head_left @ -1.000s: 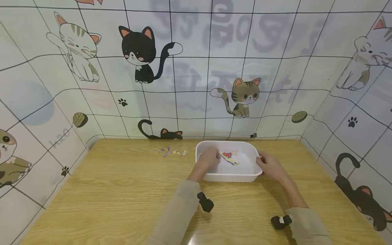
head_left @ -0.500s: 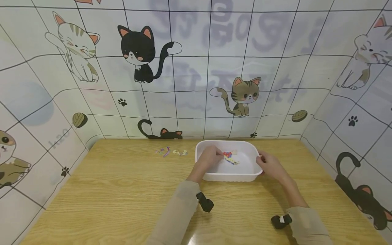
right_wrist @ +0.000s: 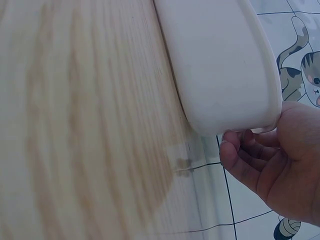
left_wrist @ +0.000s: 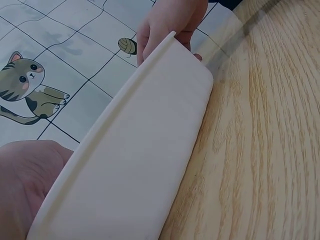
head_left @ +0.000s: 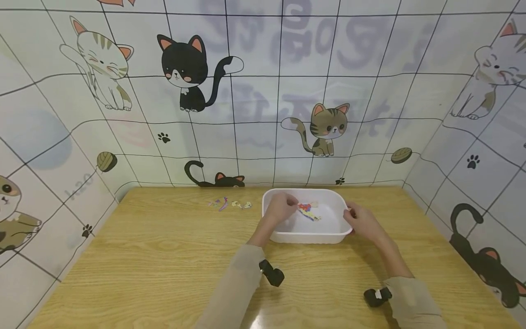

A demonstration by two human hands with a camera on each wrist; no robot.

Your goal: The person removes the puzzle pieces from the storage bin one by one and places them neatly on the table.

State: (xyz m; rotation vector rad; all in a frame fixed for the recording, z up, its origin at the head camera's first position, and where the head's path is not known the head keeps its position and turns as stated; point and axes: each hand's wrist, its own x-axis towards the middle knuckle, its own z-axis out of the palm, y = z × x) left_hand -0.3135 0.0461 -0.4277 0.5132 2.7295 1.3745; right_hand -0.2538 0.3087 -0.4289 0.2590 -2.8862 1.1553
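Note:
A white plastic tray [head_left: 310, 238] stands on the wooden table. Inside it lies a small cluster of colourful pieces [head_left: 310, 212], red, blue, yellow and pale. My left hand [head_left: 281, 208] reaches over the near left of the tray, its fingertips bent down right at the cluster's left edge; I cannot tell whether they pinch a piece. In the left wrist view the tray's wall [left_wrist: 135, 125] hides those fingers. My right hand [head_left: 363, 221] grips the tray's right end, thumb at the rim and fingers curled beneath it, as the right wrist view shows of the hand [right_wrist: 280, 170].
Left of the tray, near the table's back edge, lie several small pieces, purple ones [head_left: 223, 204] and yellowish ones [head_left: 241, 205]. A wall covering [head_left: 263, 137] with cat drawings and grid lines rises behind and beside the table [head_left: 164, 256].
My left fingers moved right over the cluster, then drew back slightly to the left, with the forearm shifting a little left. The right hand and the tray stay in place.

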